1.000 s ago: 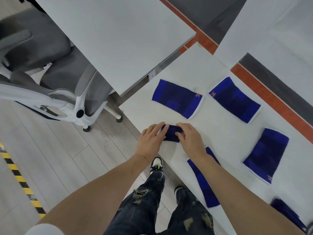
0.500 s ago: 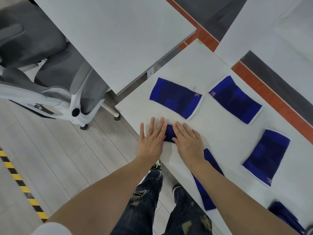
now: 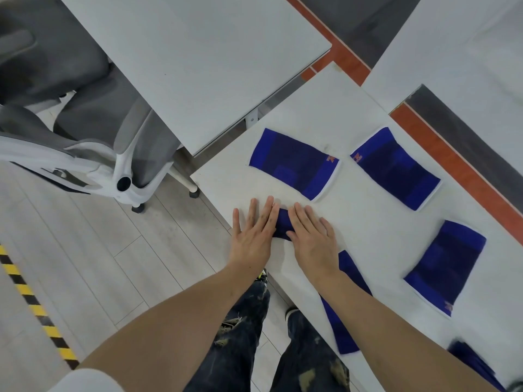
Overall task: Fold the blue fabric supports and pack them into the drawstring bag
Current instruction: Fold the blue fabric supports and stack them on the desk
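Two bare hands lie flat on the pale grey work table (image 3: 368,222), pressing a small folded blue fabric support (image 3: 283,226) between and beneath them near the table's front-left corner. The left hand (image 3: 254,236) has its fingers straight and slightly spread, its inner fingers over the folded piece's left end; the right hand (image 3: 312,239) is also flat with straight fingers, covering the right end. Only a narrow strip of the blue fabric shows between them. Farther back on the table lies a flat blue support with white edging (image 3: 294,164), and to its right a second flat blue support (image 3: 396,168). A third flat blue support (image 3: 444,267) lies to the right of the hands, and a long blue strip (image 3: 343,321) sits partly under the right forearm. Left of the table stands a grey and white office chair (image 3: 85,131).
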Demonstrator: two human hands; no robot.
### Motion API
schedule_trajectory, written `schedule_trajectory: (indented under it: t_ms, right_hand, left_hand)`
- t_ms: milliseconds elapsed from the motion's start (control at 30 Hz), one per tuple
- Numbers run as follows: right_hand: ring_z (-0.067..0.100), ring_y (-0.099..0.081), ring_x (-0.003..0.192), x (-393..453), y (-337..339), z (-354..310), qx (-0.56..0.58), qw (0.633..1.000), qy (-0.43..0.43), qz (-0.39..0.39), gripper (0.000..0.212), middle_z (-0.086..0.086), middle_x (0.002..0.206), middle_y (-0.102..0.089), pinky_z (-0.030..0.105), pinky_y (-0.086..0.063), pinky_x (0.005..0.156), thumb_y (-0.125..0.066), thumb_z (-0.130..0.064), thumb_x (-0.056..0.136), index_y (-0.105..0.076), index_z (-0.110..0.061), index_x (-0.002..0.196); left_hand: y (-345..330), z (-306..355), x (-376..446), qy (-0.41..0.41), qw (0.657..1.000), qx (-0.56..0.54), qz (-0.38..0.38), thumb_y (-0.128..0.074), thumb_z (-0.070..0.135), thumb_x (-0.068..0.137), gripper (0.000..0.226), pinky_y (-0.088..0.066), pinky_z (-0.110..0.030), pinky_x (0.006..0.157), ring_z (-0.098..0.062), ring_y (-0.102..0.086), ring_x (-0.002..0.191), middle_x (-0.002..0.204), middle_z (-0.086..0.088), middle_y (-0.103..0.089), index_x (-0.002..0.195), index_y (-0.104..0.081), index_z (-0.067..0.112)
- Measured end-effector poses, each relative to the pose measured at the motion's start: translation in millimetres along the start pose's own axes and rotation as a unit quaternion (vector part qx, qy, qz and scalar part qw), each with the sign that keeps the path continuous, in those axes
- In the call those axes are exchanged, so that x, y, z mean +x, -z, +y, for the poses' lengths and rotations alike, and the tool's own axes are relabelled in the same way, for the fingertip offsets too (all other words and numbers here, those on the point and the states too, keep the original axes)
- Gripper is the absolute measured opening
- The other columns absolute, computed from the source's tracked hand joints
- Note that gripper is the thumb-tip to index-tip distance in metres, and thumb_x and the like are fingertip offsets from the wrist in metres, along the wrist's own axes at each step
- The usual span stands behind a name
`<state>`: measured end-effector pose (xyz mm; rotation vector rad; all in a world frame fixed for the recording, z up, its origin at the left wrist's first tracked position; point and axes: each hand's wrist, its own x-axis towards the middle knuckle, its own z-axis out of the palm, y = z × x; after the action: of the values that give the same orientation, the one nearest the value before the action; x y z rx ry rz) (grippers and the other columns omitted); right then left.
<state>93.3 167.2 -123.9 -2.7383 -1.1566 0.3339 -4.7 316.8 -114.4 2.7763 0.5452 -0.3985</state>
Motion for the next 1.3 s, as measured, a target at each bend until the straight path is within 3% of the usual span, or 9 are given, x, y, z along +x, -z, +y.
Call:
schedule_trajectory:
  t_ms: [300, 467, 633, 800, 933, 1100, 1300]
  right_hand:
    - [0.016, -0.028, 0.154, 4.8, 19.1, -7.6, 0.091, 0.994, -0.041, -0.054, 0.055, -0.009, 0.164, -0.037, 0.045, -0.033, 0.121, -0.048, -0.036, 0.107, -0.035, -0.026, 0.159]
    - [0.016, -0.057, 0.130, -17.8, 49.9, 4.1, 0.178, 0.981, -0.064, 0.038, 0.040, -0.001, 0.142, -0.063, 0.032, -0.053, 0.101, -0.054, -0.028, 0.105, -0.059, -0.017, 0.143]
    - [0.012, -0.053, 0.125, -66.5, 69.3, 30.5, 0.212, 0.962, -0.158, 0.075, 0.032, -0.006, 0.136, -0.062, 0.028, -0.049, 0.096, -0.053, -0.026, 0.105, -0.065, -0.021, 0.134]
    - [0.012, -0.053, 0.120, -119.9, 76.8, 58.0, 0.221, 0.943, -0.233, 0.086, 0.026, -0.009, 0.129, -0.062, 0.026, -0.045, 0.095, -0.052, -0.023, 0.106, -0.066, -0.023, 0.127]
    - [0.015, -0.055, 0.116, -153.0, 70.4, 71.6, 0.206, 0.937, -0.274, 0.069, 0.023, -0.007, 0.125, -0.064, 0.025, -0.043, 0.090, -0.053, -0.021, 0.104, -0.068, -0.023, 0.122]
    - [0.019, -0.057, 0.115, -176.7, 64.0, 89.2, 0.189, 0.934, -0.293, 0.075, 0.022, -0.004, 0.122, -0.066, 0.034, -0.050, 0.093, -0.056, -0.019, 0.102, -0.070, -0.021, 0.118]
    - [0.024, -0.054, 0.118, -186.5, 62.6, 126.6, 0.182, 0.925, -0.318, 0.100, 0.025, 0.001, 0.126, -0.064, 0.040, -0.051, 0.096, -0.060, -0.012, 0.097, -0.070, -0.014, 0.120]
  left_hand:
    - [10.6, 1.8, 0.7, 0.013, 1.000, 0.000, 0.013, -0.033, 0.020, 0.108, 0.069, 0.000, -0.054, 0.126, -0.026, 0.017, 0.156, 0.171, 0.004, 0.011, 0.162, 0.010, 0.025]
    - [24.0, 15.4, -11.7, 0.021, 0.999, -0.020, 0.015, -0.034, 0.020, 0.109, 0.064, -0.009, -0.051, 0.127, -0.029, 0.008, 0.157, 0.171, -0.002, 0.004, 0.161, 0.002, 0.025]
    - [44.8, 46.5, -31.1, 0.023, 0.999, -0.020, 0.035, -0.040, 0.026, 0.107, 0.055, -0.016, -0.052, 0.125, -0.035, -0.006, 0.155, 0.167, -0.012, -0.014, 0.157, -0.017, 0.022]
    - [39.6, 91.7, -51.9, -0.058, 0.996, -0.013, 0.067, -0.052, 0.027, 0.103, 0.044, -0.036, -0.047, 0.115, -0.032, -0.032, 0.134, 0.146, -0.015, -0.041, 0.144, -0.041, 0.019]
    - [21.3, 119.8, -63.1, -0.098, 0.995, 0.001, 0.012, -0.048, 0.034, 0.104, 0.039, -0.043, -0.039, 0.101, -0.026, -0.046, 0.118, 0.133, -0.007, -0.047, 0.141, -0.044, 0.020]
    - [7.5, 140.1, -61.1, -0.138, 0.987, 0.060, -0.056, -0.055, 0.040, 0.098, 0.051, -0.041, -0.038, 0.093, -0.027, -0.042, 0.109, 0.126, -0.007, -0.042, 0.143, -0.040, 0.022]
    - [-8.1, 156.2, -54.3, -0.167, 0.975, 0.105, -0.105, -0.052, 0.038, 0.101, 0.055, -0.038, -0.039, 0.095, -0.028, -0.040, 0.120, 0.138, -0.006, -0.039, 0.150, -0.032, 0.025]
